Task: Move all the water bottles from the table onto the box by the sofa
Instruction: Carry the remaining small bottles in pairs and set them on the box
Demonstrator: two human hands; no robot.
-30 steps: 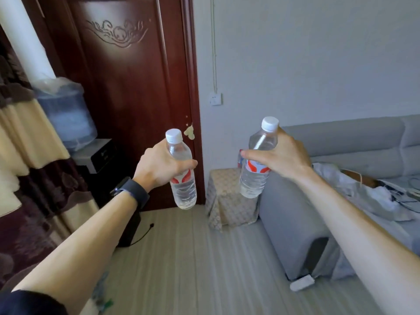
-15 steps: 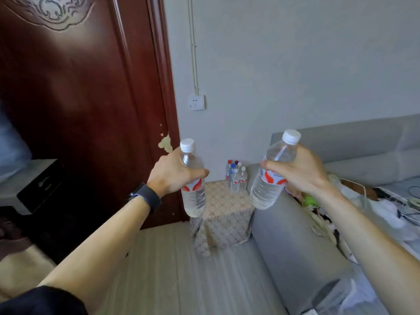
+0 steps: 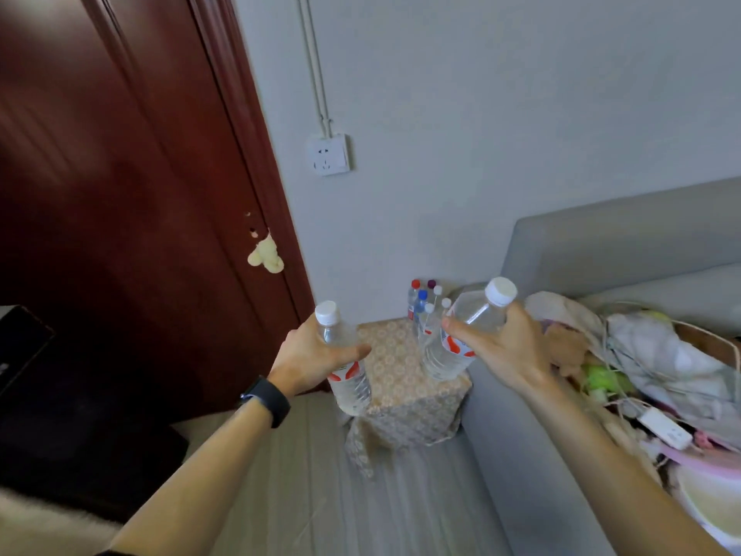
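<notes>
My left hand grips a clear water bottle with a white cap and red label, held upright just left of the box. My right hand grips a second clear bottle, tilted with its cap to the upper right, above the box's right part. The box is draped in a beige patterned cloth and stands in the corner against the grey sofa. Several bottles with red, blue, purple and white caps stand at the back of the box top.
A dark red wooden door fills the left. A wall socket sits above the box. The sofa seat holds a pile of cloth, cables and a white adapter. A dark cabinet stands at far left. Striped flooring lies below.
The view has closed in on the box and dipped downward. Both hands with their bottles have come nearer to the box top.
</notes>
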